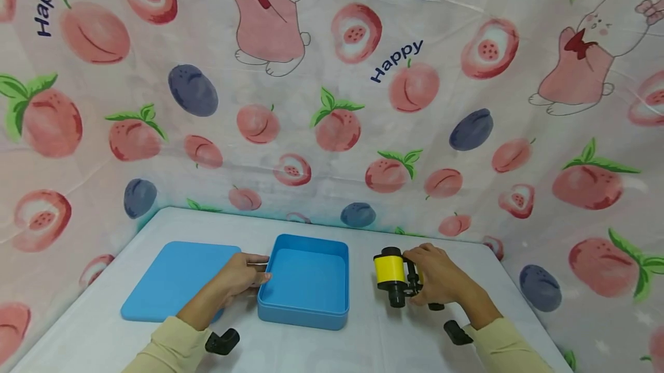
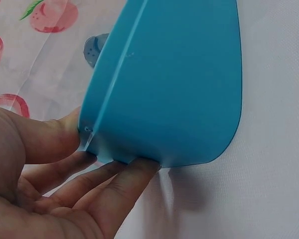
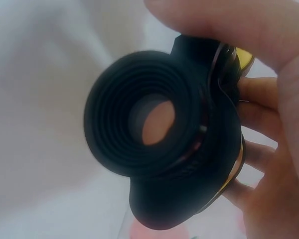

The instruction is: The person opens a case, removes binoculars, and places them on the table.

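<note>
A shallow blue plastic box [image 1: 303, 318] stands on the white table, its hollow side up. At its left wall my left hand [image 1: 240, 275] holds it, thumb at the rim and fingers against the outer side. The left wrist view shows the thumb [image 2: 50, 139] at the stepped lip of the box [image 2: 179, 89]. Yellow and black binoculars [image 1: 390, 269] are right of the box, gripped by my right hand [image 1: 438, 275] around the right barrel. A dark eyepiece ring of the binoculars [image 3: 139, 162] faces the right wrist camera; the palm partly hides the right barrel.
A flat blue lid [image 1: 171, 281] lies left of the box, partly behind my left forearm. A cloth printed with fruit and rabbits [image 1: 321, 73] hangs behind and beside the white table [image 1: 363, 344]. Black wrist devices [image 1: 223, 341] show near both sleeves.
</note>
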Demonstrator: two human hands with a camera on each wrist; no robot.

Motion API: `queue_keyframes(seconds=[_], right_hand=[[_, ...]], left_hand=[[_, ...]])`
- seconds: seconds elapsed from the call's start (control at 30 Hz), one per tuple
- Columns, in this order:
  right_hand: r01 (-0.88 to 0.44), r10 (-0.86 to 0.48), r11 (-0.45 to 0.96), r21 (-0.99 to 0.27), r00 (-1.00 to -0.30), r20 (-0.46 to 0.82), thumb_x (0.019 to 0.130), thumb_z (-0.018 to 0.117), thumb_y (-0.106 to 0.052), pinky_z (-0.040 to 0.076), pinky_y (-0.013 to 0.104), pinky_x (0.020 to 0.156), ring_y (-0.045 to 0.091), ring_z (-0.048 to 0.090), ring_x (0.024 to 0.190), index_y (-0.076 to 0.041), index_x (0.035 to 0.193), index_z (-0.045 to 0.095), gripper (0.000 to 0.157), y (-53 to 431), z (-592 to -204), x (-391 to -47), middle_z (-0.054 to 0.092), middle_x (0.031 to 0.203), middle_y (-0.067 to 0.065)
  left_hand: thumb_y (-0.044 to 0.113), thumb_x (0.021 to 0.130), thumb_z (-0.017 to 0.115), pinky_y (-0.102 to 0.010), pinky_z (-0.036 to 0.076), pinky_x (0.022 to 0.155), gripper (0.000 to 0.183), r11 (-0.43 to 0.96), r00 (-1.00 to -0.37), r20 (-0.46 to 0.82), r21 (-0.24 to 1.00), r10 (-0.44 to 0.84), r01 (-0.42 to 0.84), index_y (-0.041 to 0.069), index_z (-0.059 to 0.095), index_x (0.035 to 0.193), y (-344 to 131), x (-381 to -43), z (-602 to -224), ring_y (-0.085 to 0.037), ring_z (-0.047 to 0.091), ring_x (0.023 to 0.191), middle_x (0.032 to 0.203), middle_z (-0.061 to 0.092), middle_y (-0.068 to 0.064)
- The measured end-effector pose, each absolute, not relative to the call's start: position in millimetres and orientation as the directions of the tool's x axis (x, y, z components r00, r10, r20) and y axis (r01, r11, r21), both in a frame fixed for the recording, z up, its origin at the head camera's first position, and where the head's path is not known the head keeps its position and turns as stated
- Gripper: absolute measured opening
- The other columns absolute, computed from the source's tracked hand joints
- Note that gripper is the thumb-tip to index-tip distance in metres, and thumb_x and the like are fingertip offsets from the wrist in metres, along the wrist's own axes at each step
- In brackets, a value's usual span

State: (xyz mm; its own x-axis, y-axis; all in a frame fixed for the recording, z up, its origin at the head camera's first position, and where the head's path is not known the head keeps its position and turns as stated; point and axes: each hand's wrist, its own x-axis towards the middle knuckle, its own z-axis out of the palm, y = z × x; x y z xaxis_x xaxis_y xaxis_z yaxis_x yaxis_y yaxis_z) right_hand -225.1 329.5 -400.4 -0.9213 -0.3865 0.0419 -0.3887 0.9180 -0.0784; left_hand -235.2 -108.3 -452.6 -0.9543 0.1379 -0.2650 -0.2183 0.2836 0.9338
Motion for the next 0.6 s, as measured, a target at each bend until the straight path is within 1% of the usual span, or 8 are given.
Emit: queue_keyframes(seconds=[0.17,0.37,0.6], right_hand=[[-0.374,-0.373,0.924,-0.081,-0.927,0.032,0.057,0.1,-0.047,0.043,0.064,0.112,0.034,0.054,0.127,-0.004,0.137,0.063,0.098,328.3,-404.2,-226.9,0.07,0.132,0.01],[-0.341,-0.341,0.931,-0.132,-0.94,0.024,0.057,0.101,-0.046,0.049,0.064,0.109,0.035,0.054,0.129,-0.003,0.14,0.061,0.101,334.9,-413.2,-230.1,0.068,0.136,0.011],[-0.356,-0.356,0.92,-0.162,-0.934,0.026,0.059,0.1,-0.043,0.052,0.062,0.107,0.035,0.054,0.13,-0.003,0.14,0.061,0.099,340.4,-422.2,-233.2,0.067,0.135,0.011]], left_hand=[[0.001,0.098,0.067,-0.053,0.061,0.094,0.054,0.281,-0.954,-0.265,0.934,0.139,-0.219,-0.009,0.05,0.148,-109.2,-233.9,-451.3,-0.047,0.065,0.126,0.147,0.054,-0.036],[0.002,0.098,0.067,-0.054,0.061,0.095,0.054,0.286,-0.953,-0.27,0.932,0.139,-0.223,-0.009,0.049,0.148,-109.0,-233.4,-451.4,-0.047,0.065,0.127,0.148,0.054,-0.036],[0.002,0.098,0.067,-0.055,0.06,0.096,0.054,0.28,-0.955,-0.26,0.936,0.142,-0.213,-0.009,0.05,0.148,-109.6,-233.6,-450.5,-0.046,0.065,0.127,0.148,0.054,-0.035]])
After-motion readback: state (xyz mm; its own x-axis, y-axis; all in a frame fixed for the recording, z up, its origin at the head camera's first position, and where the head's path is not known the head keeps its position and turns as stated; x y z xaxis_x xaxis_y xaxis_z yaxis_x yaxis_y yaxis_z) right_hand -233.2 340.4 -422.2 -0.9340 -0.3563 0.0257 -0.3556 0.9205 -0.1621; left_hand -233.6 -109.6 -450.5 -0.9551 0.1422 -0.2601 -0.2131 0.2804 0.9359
